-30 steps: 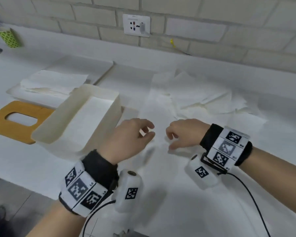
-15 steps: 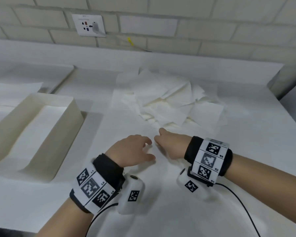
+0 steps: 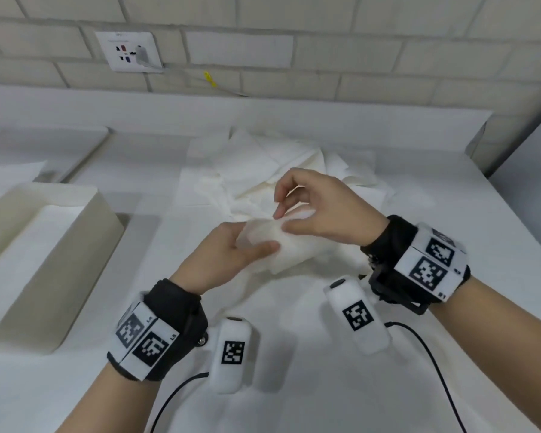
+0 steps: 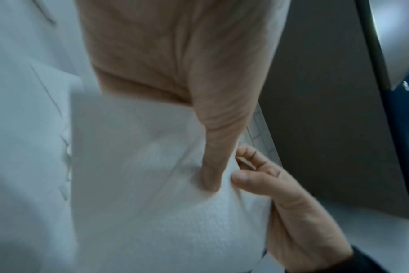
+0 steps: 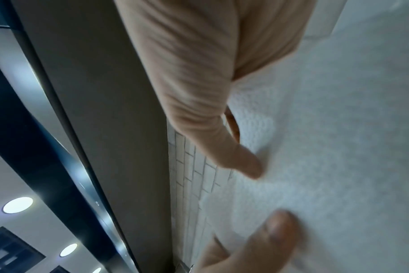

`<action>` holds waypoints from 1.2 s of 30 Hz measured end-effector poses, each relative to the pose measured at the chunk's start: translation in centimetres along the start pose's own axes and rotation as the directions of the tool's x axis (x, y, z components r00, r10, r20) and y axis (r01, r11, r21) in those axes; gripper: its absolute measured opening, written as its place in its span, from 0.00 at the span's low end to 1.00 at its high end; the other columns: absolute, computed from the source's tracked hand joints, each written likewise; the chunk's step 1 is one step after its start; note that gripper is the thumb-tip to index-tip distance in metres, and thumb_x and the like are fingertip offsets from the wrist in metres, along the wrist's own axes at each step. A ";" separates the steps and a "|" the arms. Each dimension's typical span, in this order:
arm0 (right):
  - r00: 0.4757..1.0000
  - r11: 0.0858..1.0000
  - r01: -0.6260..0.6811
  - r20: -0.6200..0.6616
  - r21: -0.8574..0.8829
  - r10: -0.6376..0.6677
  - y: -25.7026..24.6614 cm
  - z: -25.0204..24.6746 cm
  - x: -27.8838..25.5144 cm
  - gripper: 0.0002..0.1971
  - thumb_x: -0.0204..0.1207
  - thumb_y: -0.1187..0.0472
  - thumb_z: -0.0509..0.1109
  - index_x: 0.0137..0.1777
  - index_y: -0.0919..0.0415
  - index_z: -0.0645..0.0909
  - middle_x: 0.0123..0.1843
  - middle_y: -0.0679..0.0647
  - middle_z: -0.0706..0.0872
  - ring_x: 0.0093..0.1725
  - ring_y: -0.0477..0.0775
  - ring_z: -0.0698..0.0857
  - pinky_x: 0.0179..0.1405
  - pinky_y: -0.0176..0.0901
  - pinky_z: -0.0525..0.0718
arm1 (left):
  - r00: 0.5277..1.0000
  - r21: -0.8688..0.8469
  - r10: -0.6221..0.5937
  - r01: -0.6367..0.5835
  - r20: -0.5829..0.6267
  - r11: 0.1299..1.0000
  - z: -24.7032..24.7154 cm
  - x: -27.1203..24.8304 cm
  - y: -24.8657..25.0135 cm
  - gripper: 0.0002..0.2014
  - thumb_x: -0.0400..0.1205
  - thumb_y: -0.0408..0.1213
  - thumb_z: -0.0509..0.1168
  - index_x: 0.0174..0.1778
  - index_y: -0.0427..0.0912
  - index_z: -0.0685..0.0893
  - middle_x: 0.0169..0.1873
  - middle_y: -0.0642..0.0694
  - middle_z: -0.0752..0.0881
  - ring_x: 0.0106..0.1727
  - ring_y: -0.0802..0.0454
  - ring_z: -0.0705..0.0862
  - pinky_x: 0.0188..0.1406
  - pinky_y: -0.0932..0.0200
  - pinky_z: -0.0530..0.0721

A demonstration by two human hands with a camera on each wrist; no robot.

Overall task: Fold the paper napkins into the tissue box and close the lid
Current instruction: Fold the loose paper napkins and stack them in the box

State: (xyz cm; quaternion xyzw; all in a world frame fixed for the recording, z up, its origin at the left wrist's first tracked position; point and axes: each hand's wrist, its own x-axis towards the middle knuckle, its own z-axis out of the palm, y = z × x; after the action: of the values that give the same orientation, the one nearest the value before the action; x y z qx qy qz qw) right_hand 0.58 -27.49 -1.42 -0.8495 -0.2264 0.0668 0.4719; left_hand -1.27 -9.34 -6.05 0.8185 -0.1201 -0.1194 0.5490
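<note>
Lifting off the counter now, both hands pinching napkin (image 3: 281,242).

Both hands (image 4: 222,151) pinch a white napkin (image 4: 152,194).

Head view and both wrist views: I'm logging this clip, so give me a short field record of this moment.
held item: napkin, lifted off the counter
left hand: grips the napkin, thumb on top
right hand: pinches the napkin's upper edge
loose napkins: heap behind the hands
tissue box: open, left of the hands, paper inside
lid: not in view
</note>
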 end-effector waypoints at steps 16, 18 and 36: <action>0.959 0.996 0.057 -0.280 0.070 -0.035 2.2 1.6 1.6 0.07 0.76 0.64 0.70 0.51 0.67 0.80 0.47 0.61 0.86 0.50 0.60 0.83 0.58 0.62 0.78 | 0.947 -0.361 -0.109 -0.009 -0.303 0.932 -1.2 -0.8 -0.9 0.11 0.79 0.43 0.69 0.37 0.38 0.83 0.31 0.50 0.86 0.33 0.53 0.83 0.31 0.61 0.79; 0.957 0.994 0.059 -0.290 0.087 -0.032 2.2 1.7 1.7 0.09 0.76 0.62 0.70 0.50 0.68 0.80 0.47 0.63 0.85 0.50 0.63 0.83 0.58 0.63 0.78 | 0.944 -0.359 -0.103 -0.018 -0.314 0.933 -1.0 -0.8 -0.6 0.13 0.85 0.37 0.62 0.34 0.38 0.81 0.24 0.55 0.83 0.25 0.59 0.80 0.24 0.68 0.76; 0.881 0.991 0.135 -0.457 0.003 -0.119 1.4 1.7 2.9 0.04 0.82 0.61 0.63 0.48 0.58 0.79 0.24 0.49 0.65 0.24 0.41 0.67 0.26 0.28 0.65 | 0.978 -0.730 -0.165 0.018 -0.131 0.684 -0.3 -1.5 0.8 0.19 0.79 0.56 0.56 0.46 0.47 0.87 0.36 0.53 0.91 0.40 0.51 0.88 0.38 0.63 0.85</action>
State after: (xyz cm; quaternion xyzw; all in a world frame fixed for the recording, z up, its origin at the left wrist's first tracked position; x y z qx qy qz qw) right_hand 3.00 -25.51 -3.24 -0.8165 -0.1631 -0.1616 0.5297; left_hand -2.65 -8.85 -5.13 0.5476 0.0299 -0.1074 0.8293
